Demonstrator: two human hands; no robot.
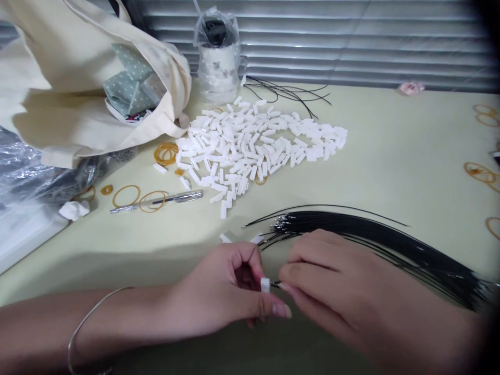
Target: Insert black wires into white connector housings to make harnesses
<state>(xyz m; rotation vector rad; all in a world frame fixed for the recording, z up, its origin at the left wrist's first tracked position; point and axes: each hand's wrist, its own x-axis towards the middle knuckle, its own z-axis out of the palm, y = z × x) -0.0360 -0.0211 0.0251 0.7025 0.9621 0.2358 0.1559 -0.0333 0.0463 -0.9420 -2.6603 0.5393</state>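
Where thumb and forefinger of the left hand (pixel 234 291) pinch together, one small white plastic connector housing (pixel 265 284) sits gripped, just below the frame's centre. Against it, the right hand (pixel 332 291) has its fingertips closed on one thin black wire (pixel 275 284). The wire's long axis runs left to right, and its metal tip points left at the housing, touching or nearly so. Just above the hands, one fanned bundle of black wires (pixel 390 245) sweeps from centre to lower right, tips leftward. Two loose white housings (pixel 224 238) lie beside those tips. Farther up, a heap of white housings (pixel 253 146), too many to count, spreads across upper centre.
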